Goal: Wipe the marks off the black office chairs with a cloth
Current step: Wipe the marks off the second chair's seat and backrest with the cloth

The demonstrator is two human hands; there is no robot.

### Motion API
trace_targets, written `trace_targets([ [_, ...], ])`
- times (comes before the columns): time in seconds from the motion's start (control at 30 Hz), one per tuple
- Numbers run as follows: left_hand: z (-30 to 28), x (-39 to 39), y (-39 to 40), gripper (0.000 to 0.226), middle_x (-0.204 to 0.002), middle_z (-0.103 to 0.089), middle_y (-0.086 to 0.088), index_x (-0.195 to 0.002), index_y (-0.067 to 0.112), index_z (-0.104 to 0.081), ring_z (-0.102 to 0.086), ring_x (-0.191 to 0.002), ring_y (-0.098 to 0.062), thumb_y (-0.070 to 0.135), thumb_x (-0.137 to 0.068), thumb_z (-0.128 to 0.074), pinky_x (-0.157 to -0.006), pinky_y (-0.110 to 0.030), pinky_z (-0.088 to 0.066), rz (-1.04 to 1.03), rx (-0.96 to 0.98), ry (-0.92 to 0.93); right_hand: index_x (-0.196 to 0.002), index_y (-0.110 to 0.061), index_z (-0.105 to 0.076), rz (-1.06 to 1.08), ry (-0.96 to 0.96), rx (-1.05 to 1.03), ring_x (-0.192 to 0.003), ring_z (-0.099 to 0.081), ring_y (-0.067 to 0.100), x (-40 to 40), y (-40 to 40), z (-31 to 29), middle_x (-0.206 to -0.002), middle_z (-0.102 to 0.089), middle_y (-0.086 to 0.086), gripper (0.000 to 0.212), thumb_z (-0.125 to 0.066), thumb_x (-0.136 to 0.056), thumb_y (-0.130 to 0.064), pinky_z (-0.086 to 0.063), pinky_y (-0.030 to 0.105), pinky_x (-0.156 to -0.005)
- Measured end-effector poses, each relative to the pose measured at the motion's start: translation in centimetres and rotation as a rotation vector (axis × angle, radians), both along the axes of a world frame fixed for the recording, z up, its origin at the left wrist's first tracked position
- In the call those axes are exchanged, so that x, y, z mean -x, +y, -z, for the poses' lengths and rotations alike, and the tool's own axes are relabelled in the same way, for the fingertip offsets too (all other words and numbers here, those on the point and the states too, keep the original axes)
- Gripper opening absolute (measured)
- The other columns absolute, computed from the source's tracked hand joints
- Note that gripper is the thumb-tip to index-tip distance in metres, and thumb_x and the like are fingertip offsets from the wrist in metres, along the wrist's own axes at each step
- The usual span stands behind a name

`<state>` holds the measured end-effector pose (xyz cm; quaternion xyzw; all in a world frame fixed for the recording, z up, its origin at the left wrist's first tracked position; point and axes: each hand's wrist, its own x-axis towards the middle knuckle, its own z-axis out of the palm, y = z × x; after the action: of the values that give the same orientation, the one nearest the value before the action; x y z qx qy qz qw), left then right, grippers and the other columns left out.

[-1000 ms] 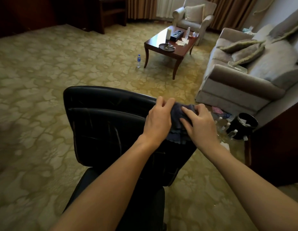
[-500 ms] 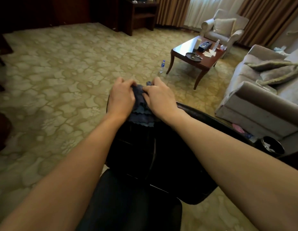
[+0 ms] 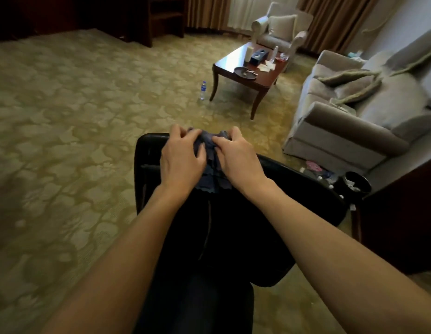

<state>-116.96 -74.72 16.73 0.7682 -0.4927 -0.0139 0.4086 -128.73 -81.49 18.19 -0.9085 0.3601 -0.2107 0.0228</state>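
Note:
A black office chair (image 3: 294, 201) stands right in front of me, its backrest seen from above and its seat below between my arms. A dark blue-grey cloth (image 3: 209, 162) lies bunched over the top edge of the backrest, near its left end. My left hand (image 3: 180, 160) grips the cloth's left side with curled fingers. My right hand (image 3: 236, 157) grips its right side the same way. Both hands press the cloth onto the chair's top edge. Most of the cloth is hidden under my hands.
Patterned carpet surrounds the chair. A wooden coffee table (image 3: 236, 71) with small items stands ahead, a water bottle (image 3: 203, 90) on the floor beside it. A grey sofa (image 3: 368, 112) and a black bin (image 3: 356, 182) with litter sit at right. An armchair (image 3: 279, 32) stands at the back.
Both hands have carried the cloth along the backrest's top edge from its right end toward its left end. My view has swung with them.

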Motion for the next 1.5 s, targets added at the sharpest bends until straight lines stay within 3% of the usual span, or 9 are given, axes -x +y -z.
trace_targets([
  [0.07, -0.6, 3.2, -1.0, 0.032, -0.115, -0.052, -0.008, -0.122, 0.019, -0.066, -0.06, -0.096, -0.03, 0.028, -0.092, -0.062, -0.083, -0.037, -0.048, 0.076, -0.016, -0.028, -0.11, -0.007, -0.069, 0.059, -0.017, -0.042, -0.075, -0.054, 0.036, 3.6, -0.6, -0.6, -0.093, -0.047, 0.012, 0.022, -0.054, -0.095, -0.015, -0.049, 0.042, -0.071],
  [0.23, -0.8, 13.7, -3.4, 0.018, -0.109, -0.055, -0.01, -0.101, 0.017, -0.071, -0.06, -0.082, -0.035, 0.027, -0.093, -0.058, -0.07, -0.04, -0.046, 0.243, -0.057, -0.199, -0.109, -0.01, -0.074, 0.239, -0.08, -0.128, -0.074, -0.054, 0.027, 14.9, -1.1, -0.8, -0.088, -0.048, 0.009, 0.024, -0.06, -0.09, -0.007, -0.028, 0.018, -0.066],
  [0.37, -0.3, 23.7, -5.0, 0.013, -0.112, -0.052, -0.013, -0.097, 0.011, -0.067, -0.057, -0.093, -0.034, 0.017, -0.093, -0.056, -0.079, -0.043, -0.046, 0.455, -0.046, -0.175, -0.113, -0.009, -0.073, 0.485, -0.155, -0.146, -0.081, -0.058, 0.033, 25.1, -0.5, 1.0, -0.09, -0.057, 0.016, 0.026, -0.063, -0.089, -0.004, -0.029, 0.021, -0.068],
  [0.57, 1.6, 30.1, -5.5, 0.013, -0.12, -0.046, -0.01, -0.104, 0.01, -0.061, -0.049, -0.105, -0.025, 0.013, -0.098, -0.05, -0.087, -0.034, -0.045, 0.518, -0.097, -0.209, -0.123, -0.015, -0.067, 0.662, -0.375, -0.247, -0.085, -0.05, 0.012, 28.0, 1.6, 5.0, -0.099, -0.051, -0.001, 0.029, -0.058, -0.096, -0.022, -0.039, 0.025, -0.077],
  [0.73, 0.2, 26.0, -5.7, 0.01, -0.114, -0.045, -0.009, -0.099, 0.009, -0.063, -0.051, -0.096, -0.027, 0.014, -0.096, -0.054, -0.072, -0.034, -0.043, 0.462, -0.086, -0.173, -0.134, -0.023, -0.057, 0.529, -0.458, -0.327, -0.099, -0.055, 0.019, 25.4, 1.2, 4.9, -0.112, -0.053, 0.007, 0.041, -0.061, -0.094, -0.032, -0.044, 0.029, -0.089],
  [0.87, -0.5, 21.2, -5.7, 0.016, -0.109, -0.05, -0.01, -0.106, 0.01, -0.065, -0.056, -0.09, -0.031, 0.011, -0.093, -0.055, -0.07, -0.039, -0.047, 0.339, -0.047, -0.119, -0.124, -0.017, -0.064, 0.457, -0.383, -0.218, -0.098, -0.06, 0.034, 21.0, -0.5, 3.2, -0.109, -0.059, 0.013, 0.035, -0.065, -0.089, -0.02, -0.049, 0.044, -0.084],
  [0.97, -1.0, 17.3, -5.0, 0.022, -0.108, -0.051, -0.011, -0.114, 0.009, -0.061, -0.056, -0.09, -0.032, 0.007, -0.093, -0.053, -0.07, -0.043, -0.049, 0.251, -0.032, -0.119, -0.123, -0.014, -0.065, 0.386, -0.277, -0.157, -0.096, -0.06, 0.038, 16.6, -1.2, 1.9, -0.108, -0.06, 0.016, 0.032, -0.061, -0.091, -0.017, -0.049, 0.044, -0.08],
  [1.3, -0.8, 0.6, 0.1, 0.018, -0.101, -0.039, 0.0, -0.097, 0.009, -0.068, -0.044, -0.079, -0.019, 0.014, -0.095, -0.051, -0.069, -0.033, -0.038, 0.001, -0.022, -0.109, -0.114, -0.015, -0.067, 0.128, -0.03, -0.065, -0.093, -0.059, 0.038, -1.2, 0.5, -0.2, -0.106, -0.056, 0.014, 0.025, -0.055, -0.095, -0.024, -0.047, 0.041, -0.075],
  [1.5, -0.3, -8.5, 5.5, 0.019, -0.118, -0.054, -0.013, -0.107, 0.007, -0.066, -0.056, -0.101, -0.031, 0.006, -0.094, -0.052, -0.078, -0.031, -0.039, -0.134, 0.002, -0.028, -0.115, -0.012, -0.062, 0.003, 0.024, -0.04, -0.098, -0.059, 0.04, -11.3, 5.5, -0.3, -0.115, -0.055, 0.015, 0.024, -0.051, -0.097, -0.024, -0.045, 0.041, -0.077],
])
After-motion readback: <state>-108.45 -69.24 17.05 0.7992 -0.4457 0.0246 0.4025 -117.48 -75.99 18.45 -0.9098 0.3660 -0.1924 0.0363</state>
